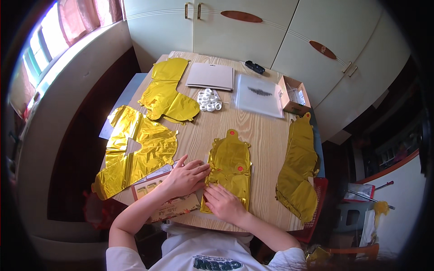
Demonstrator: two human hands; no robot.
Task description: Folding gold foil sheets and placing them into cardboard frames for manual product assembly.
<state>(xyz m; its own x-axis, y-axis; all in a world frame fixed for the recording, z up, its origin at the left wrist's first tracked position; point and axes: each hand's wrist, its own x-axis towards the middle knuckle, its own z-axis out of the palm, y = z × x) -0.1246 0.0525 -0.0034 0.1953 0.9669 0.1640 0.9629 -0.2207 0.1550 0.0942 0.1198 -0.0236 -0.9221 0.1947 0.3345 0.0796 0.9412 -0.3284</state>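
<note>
A flat, folded gold foil balloon (230,153) with small tabs and two red round stickers lies on the table in front of me. My left hand (186,177) rests at its left edge, fingers stretched out and their tips on the foil. Lower down, my right hand (224,204) lies flat across the near part of the foil, fingers extended. Neither hand grips anything. Beneath my left forearm is a printed beige card (174,207) with a leaf pattern, partly hidden by the arm.
More flat gold foil balloons lie at far left (165,92), left (135,151) and right (298,167). Toward the back are grey card sheets (210,76), white rings (209,100), clear plastic bags (257,97), an open cardboard box (294,95) and a black object (255,67).
</note>
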